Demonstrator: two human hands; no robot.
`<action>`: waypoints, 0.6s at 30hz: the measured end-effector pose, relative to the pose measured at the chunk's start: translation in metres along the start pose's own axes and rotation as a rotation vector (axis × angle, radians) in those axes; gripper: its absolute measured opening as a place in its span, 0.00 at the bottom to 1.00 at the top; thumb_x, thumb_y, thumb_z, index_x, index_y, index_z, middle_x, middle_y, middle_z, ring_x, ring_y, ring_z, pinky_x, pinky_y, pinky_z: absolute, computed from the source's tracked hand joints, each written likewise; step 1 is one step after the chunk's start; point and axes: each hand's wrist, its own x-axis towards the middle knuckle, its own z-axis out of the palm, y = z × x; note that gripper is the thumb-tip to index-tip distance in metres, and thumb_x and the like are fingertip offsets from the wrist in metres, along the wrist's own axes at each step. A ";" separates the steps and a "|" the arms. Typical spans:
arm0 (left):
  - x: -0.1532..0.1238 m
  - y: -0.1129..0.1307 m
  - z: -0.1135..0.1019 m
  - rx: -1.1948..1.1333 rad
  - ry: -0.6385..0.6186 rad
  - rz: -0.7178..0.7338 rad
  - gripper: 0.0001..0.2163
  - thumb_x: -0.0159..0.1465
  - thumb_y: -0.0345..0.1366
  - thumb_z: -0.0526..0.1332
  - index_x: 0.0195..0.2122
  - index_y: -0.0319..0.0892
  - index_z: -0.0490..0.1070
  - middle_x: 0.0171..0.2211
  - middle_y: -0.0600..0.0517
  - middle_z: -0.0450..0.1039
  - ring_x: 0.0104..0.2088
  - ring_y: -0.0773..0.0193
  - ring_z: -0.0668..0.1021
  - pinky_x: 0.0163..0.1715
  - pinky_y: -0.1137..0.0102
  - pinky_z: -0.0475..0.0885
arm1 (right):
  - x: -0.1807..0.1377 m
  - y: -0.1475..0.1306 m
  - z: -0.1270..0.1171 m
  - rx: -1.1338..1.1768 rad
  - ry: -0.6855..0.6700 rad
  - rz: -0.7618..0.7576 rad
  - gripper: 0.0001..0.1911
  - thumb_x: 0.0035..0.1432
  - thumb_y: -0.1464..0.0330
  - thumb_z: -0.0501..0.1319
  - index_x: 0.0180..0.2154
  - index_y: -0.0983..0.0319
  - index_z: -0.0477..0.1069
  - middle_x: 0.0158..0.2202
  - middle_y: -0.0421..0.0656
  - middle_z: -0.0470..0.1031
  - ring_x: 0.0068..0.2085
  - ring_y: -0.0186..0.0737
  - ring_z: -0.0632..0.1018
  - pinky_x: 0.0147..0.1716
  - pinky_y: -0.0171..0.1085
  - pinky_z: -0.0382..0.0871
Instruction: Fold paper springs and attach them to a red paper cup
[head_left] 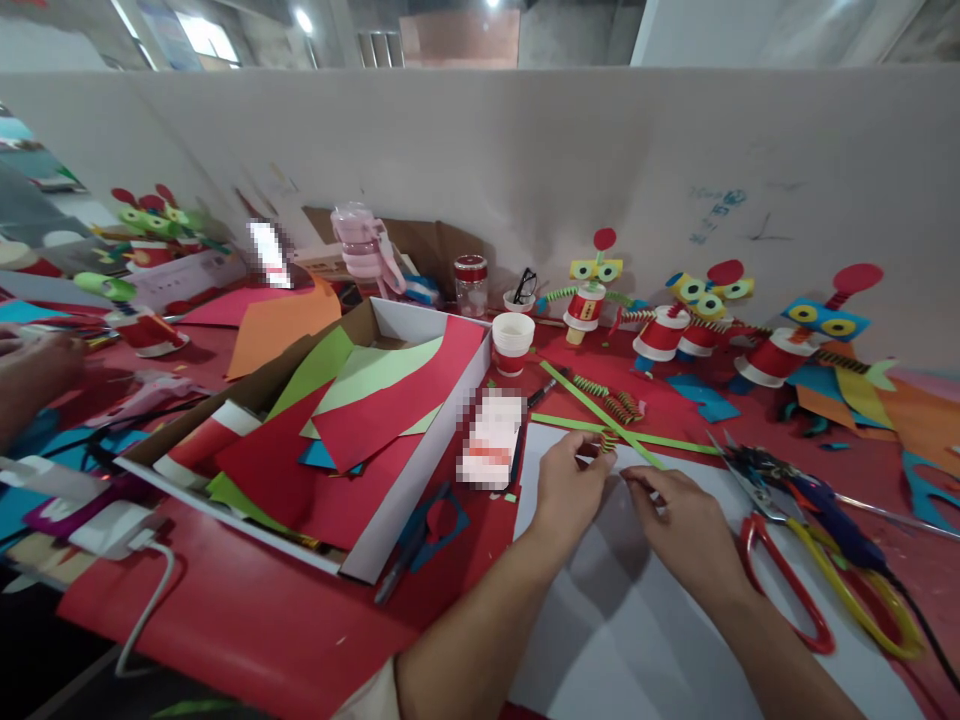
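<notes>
My left hand (571, 482) pinches a small folded paper spring (608, 441), green and dark-striped, above a white sheet (600, 640). Close beside it, my right hand (686, 520) has thumb and fingers pressed together; whatever is between them is too small to make out. A long green paper strip (592, 400) runs diagonally to just behind my fingers, crossing another green strip (667, 436). Beyond them lie finished paper springs, one green (591, 385) and one brown-striped (621, 406). Red-and-yellow-handled scissors (787, 590) rest right of my right hand, next to a blue glue gun (847, 530).
A white box (390, 510) of coloured paper stands left, with a phone (491, 440) and paper cup (513, 343) beside it. Several paper-cup figures (589, 305) line the wall. At far left is another person's hand (37, 370), near a white charger (112, 528) with its cable.
</notes>
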 end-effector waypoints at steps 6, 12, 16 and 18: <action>0.000 0.000 -0.001 -0.008 -0.005 0.004 0.05 0.55 0.31 0.61 0.33 0.42 0.73 0.34 0.49 0.76 0.33 0.64 0.74 0.35 0.70 0.68 | 0.000 -0.001 -0.002 0.007 0.043 -0.017 0.13 0.58 0.65 0.52 0.38 0.60 0.75 0.35 0.47 0.78 0.33 0.43 0.77 0.31 0.39 0.69; -0.001 0.000 0.000 -0.015 0.017 0.022 0.04 0.54 0.31 0.62 0.32 0.42 0.73 0.32 0.50 0.76 0.32 0.64 0.74 0.34 0.70 0.68 | 0.000 -0.003 -0.002 0.023 0.037 -0.023 0.13 0.58 0.66 0.52 0.37 0.59 0.75 0.34 0.46 0.77 0.33 0.43 0.77 0.31 0.38 0.69; -0.001 -0.001 0.001 -0.026 0.016 0.013 0.05 0.54 0.30 0.62 0.33 0.41 0.73 0.32 0.49 0.76 0.32 0.64 0.75 0.34 0.70 0.68 | 0.000 -0.003 -0.001 0.021 0.000 -0.018 0.13 0.58 0.67 0.52 0.37 0.59 0.75 0.34 0.47 0.78 0.35 0.43 0.77 0.31 0.38 0.69; -0.001 -0.001 0.001 -0.032 0.013 0.012 0.05 0.54 0.31 0.62 0.33 0.41 0.73 0.33 0.49 0.76 0.32 0.64 0.75 0.34 0.70 0.68 | 0.000 -0.003 -0.001 0.025 0.019 -0.015 0.13 0.58 0.66 0.52 0.38 0.60 0.75 0.35 0.47 0.78 0.35 0.43 0.77 0.31 0.38 0.69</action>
